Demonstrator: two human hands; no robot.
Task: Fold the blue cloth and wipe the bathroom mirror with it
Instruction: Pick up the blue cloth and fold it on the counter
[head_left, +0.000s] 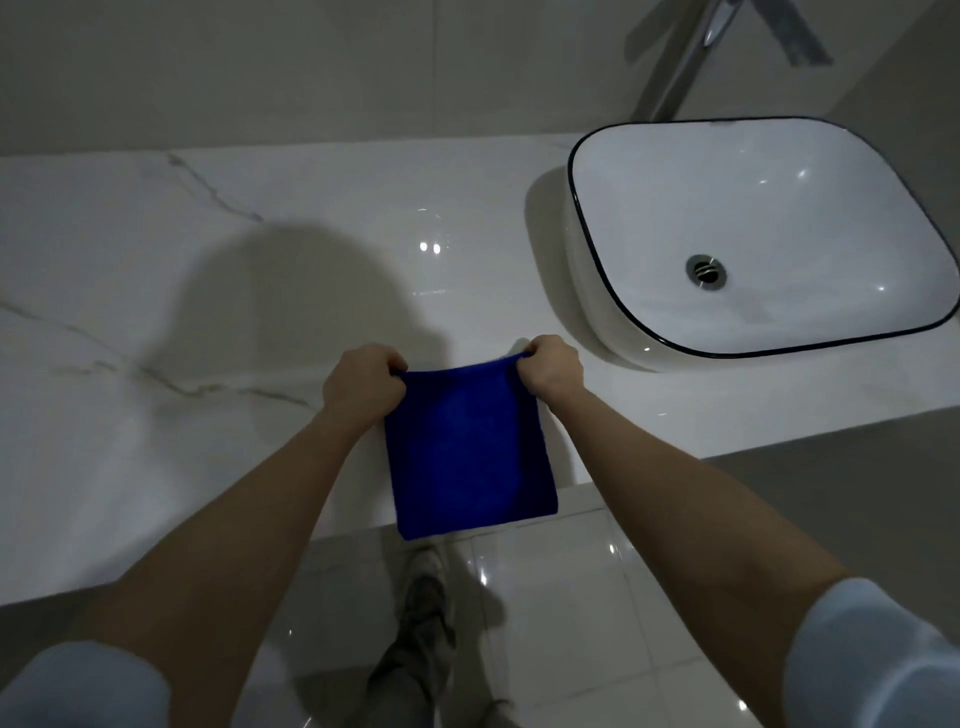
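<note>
- Across the middle of the view, from 9 o'clock to 3 o'clock, a glossy white marble countertop (130, 312) with grey veins is shown; a rounded shadow is cast on it at about 10 o'clock.
- At 12 o'clock, a plain pale tiled wall (260, 67) is seen behind the counter.
- At 2 o'clock, a white rounded-rectangle basin (582, 208) with a thin dark rim is set on top of the counter.
- From 5 to 6 o'clock, shiny pale floor tiles (571, 597) are seen below the counter's front edge.
- Two bare forearms are stretched in from 7 and 5 o'clock, with light sleeves pushed up at the bottom corners.
- Just below centre, at 6 o'clock, the blue cloth (467, 452) is held as a neat rectangle, with its lower edge seen over the counter's front edge; whether it touches the counter cannot be told.
- At 1 o'clock, a chrome faucet (680, 67) is seen behind the basin.
- The cloth's 11 o'clock corner is gripped by the left hand (358, 384), with its fingers curled tightly round the fabric.
- The 1 o'clock corner is gripped likewise by the right hand (550, 366).
- At 6 o'clock, a shoe (423, 587) is seen on the tiles.
- A round metal drain (705, 269) is set in the basin floor.
</note>
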